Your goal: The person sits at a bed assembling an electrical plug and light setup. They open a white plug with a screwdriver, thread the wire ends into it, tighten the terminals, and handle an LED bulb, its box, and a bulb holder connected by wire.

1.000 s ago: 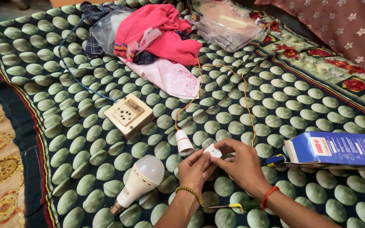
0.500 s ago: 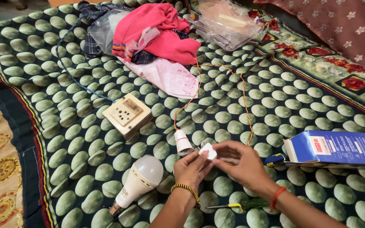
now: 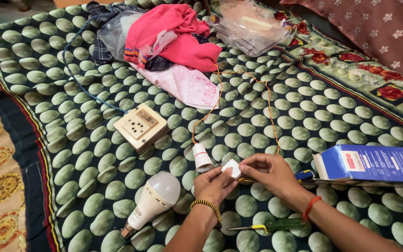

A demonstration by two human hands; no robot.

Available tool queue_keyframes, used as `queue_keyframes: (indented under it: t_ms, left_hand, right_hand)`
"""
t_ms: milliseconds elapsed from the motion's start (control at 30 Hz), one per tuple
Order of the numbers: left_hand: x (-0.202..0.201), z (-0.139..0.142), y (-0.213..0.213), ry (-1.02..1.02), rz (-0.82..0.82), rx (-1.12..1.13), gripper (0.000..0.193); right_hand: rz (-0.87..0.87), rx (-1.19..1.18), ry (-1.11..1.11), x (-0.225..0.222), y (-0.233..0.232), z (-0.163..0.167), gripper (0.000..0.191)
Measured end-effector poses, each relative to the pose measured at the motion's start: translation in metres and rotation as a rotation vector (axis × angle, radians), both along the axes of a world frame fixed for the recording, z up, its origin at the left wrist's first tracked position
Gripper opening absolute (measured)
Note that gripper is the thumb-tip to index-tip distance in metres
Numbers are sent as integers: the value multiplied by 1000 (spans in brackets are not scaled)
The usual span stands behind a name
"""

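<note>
The small white plug (image 3: 232,168) is partly hidden: fingertips cover its near edge and underside, so only its flat top face and one corner show, and any pins on it cannot be made out. It is a squarish white plastic piece, plain on the visible face, held just above the green-dotted bedspread (image 3: 304,107) between both hands, near the bottom centre of the view. Its flat face tilts up toward the camera; it is too square and too covered to tell a long axis. The left hand (image 3: 215,185) cups it from below with thumb and fingers pressed against its lower side, and the right hand (image 3: 269,172) pinches its right edge between thumb and forefinger. A thin orange-and-yellow twisted wire (image 3: 267,100) loops away over the bedspread and comes back to a white lamp holder (image 3: 202,157) lying just left of the plug; where the wire meets the plug is hidden under the right hand. A white bulb (image 3: 155,198) lies to the left, a beige socket box (image 3: 141,127) beyond it, and a green-handled screwdriver (image 3: 267,226) lies between the forearms, part of it covered. A blue carton (image 3: 374,163) sits to the right, cut off by the frame edge
</note>
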State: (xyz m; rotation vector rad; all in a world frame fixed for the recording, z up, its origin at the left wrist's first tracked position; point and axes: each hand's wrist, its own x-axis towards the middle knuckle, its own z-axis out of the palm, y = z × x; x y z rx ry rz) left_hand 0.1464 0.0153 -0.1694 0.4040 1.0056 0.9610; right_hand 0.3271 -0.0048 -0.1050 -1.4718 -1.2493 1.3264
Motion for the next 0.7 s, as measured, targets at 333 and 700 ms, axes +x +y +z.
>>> queue_keyframes:
  t_ms: [333, 700]
  left_hand:
    - [17, -20, 10, 102, 58, 65, 34]
    - [25, 5, 7, 268, 107, -40, 36]
  right_hand:
    - [-38, 29, -120, 0, 33, -2, 18]
    - [-92, 257, -678, 11, 84, 14, 16]
